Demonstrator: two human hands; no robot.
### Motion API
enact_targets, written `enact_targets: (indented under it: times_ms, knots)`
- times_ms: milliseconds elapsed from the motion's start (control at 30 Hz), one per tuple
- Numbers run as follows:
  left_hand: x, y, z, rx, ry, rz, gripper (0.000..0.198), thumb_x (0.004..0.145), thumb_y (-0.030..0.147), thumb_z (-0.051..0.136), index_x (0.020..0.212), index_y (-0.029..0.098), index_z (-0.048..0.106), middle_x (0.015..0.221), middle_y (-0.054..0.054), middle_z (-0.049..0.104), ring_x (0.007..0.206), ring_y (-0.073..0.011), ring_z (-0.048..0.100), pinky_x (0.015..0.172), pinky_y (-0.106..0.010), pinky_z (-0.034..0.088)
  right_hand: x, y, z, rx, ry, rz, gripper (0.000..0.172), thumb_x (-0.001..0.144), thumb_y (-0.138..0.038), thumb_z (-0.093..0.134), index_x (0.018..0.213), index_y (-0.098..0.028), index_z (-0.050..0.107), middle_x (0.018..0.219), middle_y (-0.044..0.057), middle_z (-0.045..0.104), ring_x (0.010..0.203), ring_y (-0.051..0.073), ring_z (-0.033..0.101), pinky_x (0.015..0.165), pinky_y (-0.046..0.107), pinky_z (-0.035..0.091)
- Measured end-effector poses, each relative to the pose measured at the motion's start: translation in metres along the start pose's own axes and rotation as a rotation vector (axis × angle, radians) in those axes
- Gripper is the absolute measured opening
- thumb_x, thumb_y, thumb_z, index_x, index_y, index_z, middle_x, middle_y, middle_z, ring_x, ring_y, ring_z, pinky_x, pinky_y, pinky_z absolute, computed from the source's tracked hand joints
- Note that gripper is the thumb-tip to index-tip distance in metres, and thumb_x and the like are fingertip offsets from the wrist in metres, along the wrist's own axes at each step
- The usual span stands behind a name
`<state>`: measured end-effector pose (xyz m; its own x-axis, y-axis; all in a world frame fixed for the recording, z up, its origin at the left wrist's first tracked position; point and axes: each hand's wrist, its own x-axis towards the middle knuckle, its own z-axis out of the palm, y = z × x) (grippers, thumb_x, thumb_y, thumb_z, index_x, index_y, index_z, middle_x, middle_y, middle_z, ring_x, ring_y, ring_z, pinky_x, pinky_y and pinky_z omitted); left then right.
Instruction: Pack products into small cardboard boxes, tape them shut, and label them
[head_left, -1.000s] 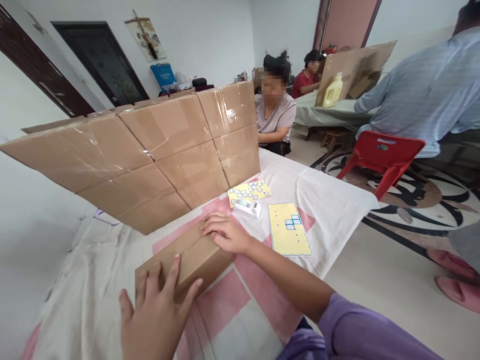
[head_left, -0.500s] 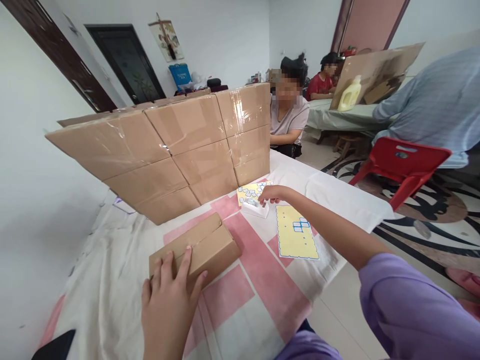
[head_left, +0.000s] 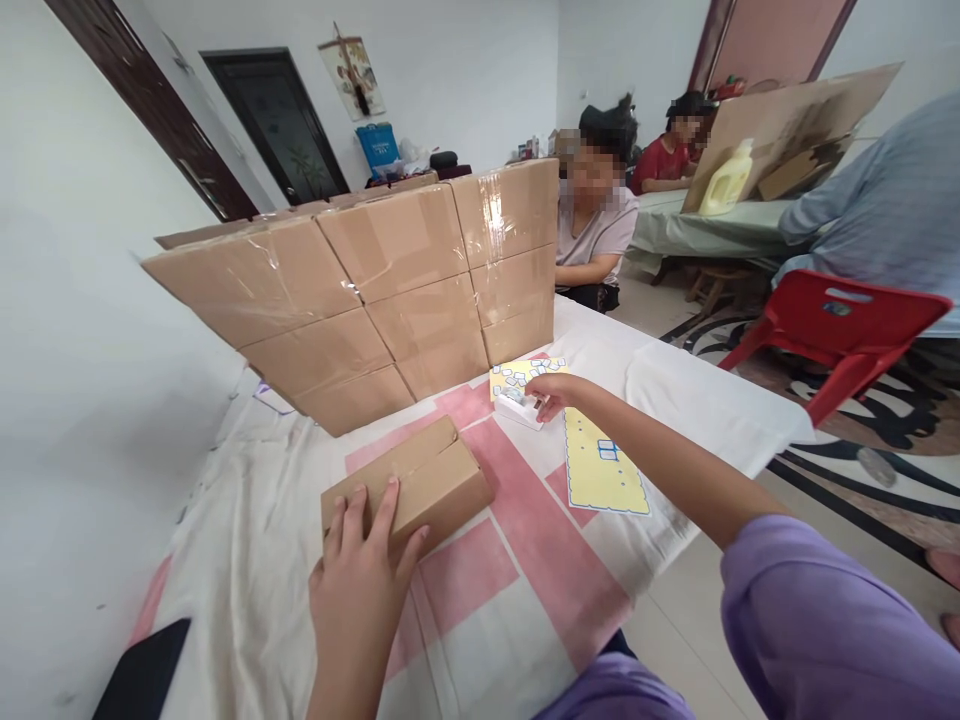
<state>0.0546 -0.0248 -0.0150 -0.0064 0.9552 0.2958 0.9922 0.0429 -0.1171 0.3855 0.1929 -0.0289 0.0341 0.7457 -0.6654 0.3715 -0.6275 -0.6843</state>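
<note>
My left hand (head_left: 365,560) lies on a small closed cardboard box (head_left: 420,480), fingers spread over its top and the thumb along its near side. Farther off, my right hand (head_left: 551,393) is at the right end of a small white tape dispenser (head_left: 517,408). Its fingers are curled and pressed together there; anything pinched between them is too small to make out. Behind the dispenser lies a yellow sheet (head_left: 506,376) with many white outlined shapes. A second yellow sheet (head_left: 604,480), with a few white squares, lies under my right forearm, partly hidden.
A wall of taped cardboard boxes (head_left: 420,300) stands along the table's far side. A black flat object (head_left: 142,675) lies at the lower left. One person (head_left: 600,225) sits beyond the boxes. A red chair (head_left: 847,320) stands right of the white-and-pink tablecloth (head_left: 540,550).
My right hand has lowered slightly, its fingers now at the dispenser's end. The view has shifted a little to the left. My left hand stays on the box.
</note>
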Motion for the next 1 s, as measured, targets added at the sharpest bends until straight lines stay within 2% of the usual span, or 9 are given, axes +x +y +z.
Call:
enact_targets:
  times_ms: [100, 167, 333, 467, 600, 700, 833, 933, 1000]
  knots:
    - [-0.001, 0.001, -0.002, -0.007, -0.011, -0.017, 0.056, 0.099, 0.054, 0.042, 0.152, 0.035, 0.04, 0.156, -0.009, 0.046, 0.146, -0.0303, 0.04, 0.084, -0.042, 0.059, 0.001, 0.008, -0.002, 0.112, 0.004, -0.075, 0.025, 0.087, -0.023, 0.07, 0.106, -0.011, 0.057, 0.092, 0.008, 0.062, 0.073, 0.024, 0.073, 0.062, 0.04, 0.064]
    - [-0.001, 0.002, -0.002, -0.015, -0.015, -0.017, 0.056, 0.099, 0.054, 0.042, 0.152, 0.035, 0.04, 0.156, -0.009, 0.045, 0.146, -0.03, 0.039, 0.083, -0.041, 0.059, 0.002, 0.015, -0.003, 0.178, 0.0, -0.126, 0.024, 0.081, -0.017, 0.07, 0.098, -0.012, 0.055, 0.082, 0.006, 0.06, 0.066, 0.026, 0.073, 0.057, 0.041, 0.064]
    - [0.0, 0.002, -0.002, -0.032, -0.014, -0.015, 0.056, 0.1, 0.055, 0.041, 0.152, 0.035, 0.041, 0.157, -0.009, 0.044, 0.147, -0.03, 0.038, 0.084, -0.042, 0.059, 0.005, 0.037, 0.0, 0.329, 0.013, -0.253, 0.023, 0.073, -0.011, 0.07, 0.087, -0.015, 0.051, 0.073, 0.005, 0.06, 0.061, 0.026, 0.072, 0.059, 0.044, 0.066]
    - [0.0, 0.001, -0.002, -0.044, -0.018, -0.023, 0.056, 0.099, 0.055, 0.041, 0.152, 0.035, 0.041, 0.157, -0.01, 0.044, 0.148, -0.0304, 0.037, 0.084, -0.043, 0.059, 0.003, 0.054, 0.002, 0.455, -0.004, -0.351, 0.02, 0.074, -0.014, 0.068, 0.076, -0.017, 0.049, 0.068, 0.004, 0.058, 0.061, 0.023, 0.071, 0.064, 0.045, 0.066]
    - [-0.001, 0.002, -0.004, -0.062, -0.033, -0.029, 0.056, 0.1, 0.055, 0.04, 0.152, 0.035, 0.04, 0.158, -0.009, 0.043, 0.148, -0.0304, 0.036, 0.086, -0.043, 0.058, -0.003, 0.066, 0.003, 0.569, -0.036, -0.422, 0.023, 0.077, -0.018, 0.067, 0.069, -0.019, 0.045, 0.075, 0.007, 0.062, 0.069, 0.024, 0.073, 0.07, 0.046, 0.066]
    - [-0.001, 0.002, -0.005, -0.077, -0.03, -0.035, 0.055, 0.1, 0.054, 0.041, 0.152, 0.034, 0.042, 0.158, -0.01, 0.043, 0.148, -0.0308, 0.036, 0.088, -0.043, 0.058, -0.007, 0.073, 0.004, 0.628, -0.05, -0.454, 0.025, 0.076, -0.018, 0.066, 0.065, -0.018, 0.043, 0.086, 0.011, 0.066, 0.075, 0.025, 0.074, 0.075, 0.045, 0.065]
    - [-0.001, 0.003, -0.007, -0.073, -0.021, -0.028, 0.055, 0.1, 0.054, 0.04, 0.151, 0.033, 0.043, 0.157, -0.01, 0.044, 0.147, -0.0309, 0.037, 0.086, -0.044, 0.059, -0.012, 0.08, 0.006, 0.681, -0.068, -0.475, 0.016, 0.072, -0.014, 0.062, 0.064, -0.016, 0.048, 0.108, 0.017, 0.067, 0.084, 0.026, 0.074, 0.08, 0.045, 0.064]
    - [-0.001, 0.004, -0.007, -0.066, -0.019, -0.033, 0.056, 0.1, 0.054, 0.04, 0.151, 0.033, 0.043, 0.157, -0.01, 0.045, 0.147, -0.0303, 0.037, 0.086, -0.044, 0.058, -0.014, 0.083, 0.007, 0.708, -0.068, -0.479, 0.007, 0.07, -0.014, 0.06, 0.069, -0.015, 0.053, 0.115, 0.018, 0.066, 0.091, 0.027, 0.073, 0.083, 0.044, 0.063]
    - [-0.001, 0.005, -0.008, -0.056, -0.023, -0.036, 0.055, 0.1, 0.055, 0.039, 0.151, 0.034, 0.043, 0.157, -0.009, 0.045, 0.148, -0.0295, 0.036, 0.086, -0.043, 0.058, -0.014, 0.086, 0.009, 0.727, -0.063, -0.484, 0.007, 0.069, -0.014, 0.059, 0.069, -0.015, 0.053, 0.117, 0.017, 0.066, 0.093, 0.027, 0.073, 0.084, 0.044, 0.062]
